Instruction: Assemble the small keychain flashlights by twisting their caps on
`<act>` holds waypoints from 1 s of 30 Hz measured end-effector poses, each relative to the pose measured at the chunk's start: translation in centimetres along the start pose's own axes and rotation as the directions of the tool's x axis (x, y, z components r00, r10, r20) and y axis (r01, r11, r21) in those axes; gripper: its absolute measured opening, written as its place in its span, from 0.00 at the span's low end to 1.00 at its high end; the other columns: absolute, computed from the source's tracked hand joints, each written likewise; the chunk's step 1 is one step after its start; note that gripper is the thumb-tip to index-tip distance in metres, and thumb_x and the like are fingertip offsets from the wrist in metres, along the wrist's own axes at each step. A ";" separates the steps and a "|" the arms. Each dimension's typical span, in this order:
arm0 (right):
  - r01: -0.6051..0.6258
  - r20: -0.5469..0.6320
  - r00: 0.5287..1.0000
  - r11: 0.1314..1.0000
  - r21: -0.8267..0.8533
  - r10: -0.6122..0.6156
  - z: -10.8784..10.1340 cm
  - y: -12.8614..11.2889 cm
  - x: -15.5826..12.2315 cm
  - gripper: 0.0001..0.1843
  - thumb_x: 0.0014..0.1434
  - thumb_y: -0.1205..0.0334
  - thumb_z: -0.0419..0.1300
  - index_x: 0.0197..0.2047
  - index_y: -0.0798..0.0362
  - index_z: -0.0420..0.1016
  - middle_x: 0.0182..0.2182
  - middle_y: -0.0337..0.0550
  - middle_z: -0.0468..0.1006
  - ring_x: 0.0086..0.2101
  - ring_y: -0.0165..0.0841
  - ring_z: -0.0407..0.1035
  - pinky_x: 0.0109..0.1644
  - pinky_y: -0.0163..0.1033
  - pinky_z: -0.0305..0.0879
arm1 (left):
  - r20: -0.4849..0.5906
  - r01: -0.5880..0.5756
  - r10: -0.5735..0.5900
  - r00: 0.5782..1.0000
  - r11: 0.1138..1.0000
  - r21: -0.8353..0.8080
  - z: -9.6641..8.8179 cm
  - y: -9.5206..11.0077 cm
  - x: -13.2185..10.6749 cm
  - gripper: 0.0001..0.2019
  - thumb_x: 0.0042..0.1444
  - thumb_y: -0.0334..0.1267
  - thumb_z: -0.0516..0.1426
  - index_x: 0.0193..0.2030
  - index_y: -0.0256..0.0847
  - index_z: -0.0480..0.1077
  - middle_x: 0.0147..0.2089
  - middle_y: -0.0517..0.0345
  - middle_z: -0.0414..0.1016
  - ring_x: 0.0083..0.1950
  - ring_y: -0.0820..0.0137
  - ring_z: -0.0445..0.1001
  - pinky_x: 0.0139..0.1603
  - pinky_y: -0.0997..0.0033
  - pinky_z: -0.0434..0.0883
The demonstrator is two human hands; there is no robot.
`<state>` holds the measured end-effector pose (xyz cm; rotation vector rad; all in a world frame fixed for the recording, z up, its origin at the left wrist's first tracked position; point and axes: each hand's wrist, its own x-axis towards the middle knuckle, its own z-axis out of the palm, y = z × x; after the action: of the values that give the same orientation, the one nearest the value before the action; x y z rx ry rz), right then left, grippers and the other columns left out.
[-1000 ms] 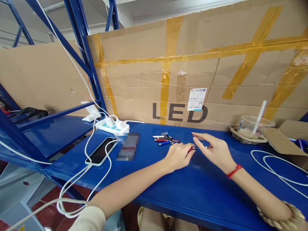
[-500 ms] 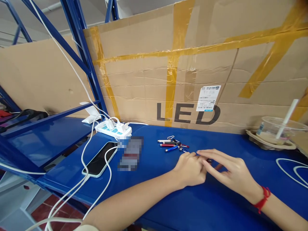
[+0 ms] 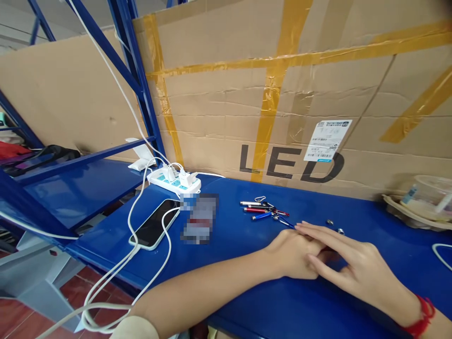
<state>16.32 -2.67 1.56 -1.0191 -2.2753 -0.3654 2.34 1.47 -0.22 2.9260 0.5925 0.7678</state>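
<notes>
My left hand [image 3: 291,254] rests as a closed fist on the blue table top [image 3: 247,282]. My right hand [image 3: 353,266] lies against it, with the index and middle fingers stretched over the left fingers. A small dark reddish piece [image 3: 330,256] shows between the two hands and is mostly hidden. A red string is tied round the right wrist [image 3: 420,313]. Just beyond the hands lies a bunch of small pen-like tubes [image 3: 261,210] in silver, red and blue, with clips. Two tiny metal parts [image 3: 335,227] lie loose by the right fingertips.
A phone [image 3: 155,228] on a white cable lies at the left beside a white power strip [image 3: 174,181]. A taped cardboard sheet marked LED [image 3: 289,117] walls the back. A plastic cup in a tray [image 3: 423,202] stands far right. Blue rack posts [image 3: 137,80] rise at the left.
My hands have come together: the right hand moved in over the left fist. The small red piece seen in my left fingers is now mostly covered. The view has swung left and closer.
</notes>
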 end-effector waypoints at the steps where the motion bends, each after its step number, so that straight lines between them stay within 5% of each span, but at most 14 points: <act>1: 0.017 0.012 1.000 1.000 -0.009 -0.017 -0.1 0.0 0.1 0.24 0.53 0.55 0.55 0.54 0.43 0.62 0.45 0.40 0.73 0.40 0.36 0.71 0.36 0.37 0.73 | 0.014 -0.008 0.008 1.000 1.000 0.016 0.0 0.0 0.0 0.10 0.52 0.34 0.49 0.37 0.39 0.70 0.30 0.57 0.70 0.30 0.69 0.70 0.22 0.75 0.62; 8: 0.077 0.073 0.994 0.997 -0.004 -0.077 -0.7 0.1 0.5 0.26 0.51 0.56 0.56 0.54 0.45 0.63 0.44 0.43 0.74 0.36 0.37 0.73 0.31 0.36 0.73 | 0.052 -0.132 0.130 0.990 0.990 0.041 0.4 -0.2 0.3 0.10 0.52 0.33 0.49 0.34 0.35 0.70 0.31 0.55 0.70 0.30 0.70 0.69 0.22 0.74 0.62; 17: 0.154 0.144 0.977 0.987 0.043 -0.159 -1.1 0.0 0.4 0.36 0.47 0.59 0.58 0.60 0.47 0.55 0.43 0.43 0.74 0.31 0.35 0.74 0.27 0.35 0.71 | 0.180 -0.315 0.300 0.937 0.948 0.056 0.0 0.1 0.7 0.11 0.52 0.30 0.49 0.34 0.35 0.72 0.34 0.51 0.72 0.38 0.66 0.70 0.37 0.70 0.69; 30: 0.167 0.260 0.953 0.986 -0.030 -0.153 -1.9 -0.9 0.4 0.30 0.49 0.62 0.52 0.57 0.54 0.56 0.44 0.49 0.74 0.32 0.36 0.74 0.27 0.37 0.71 | 0.366 -0.478 0.432 0.825 0.877 0.043 -1.5 0.3 1.3 0.16 0.54 0.30 0.45 0.36 0.29 0.73 0.34 0.48 0.72 0.38 0.65 0.71 0.38 0.67 0.69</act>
<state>16.26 -3.93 3.28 -0.9565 -2.6045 -0.3789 2.75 1.60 1.69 3.2541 -0.1050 0.2130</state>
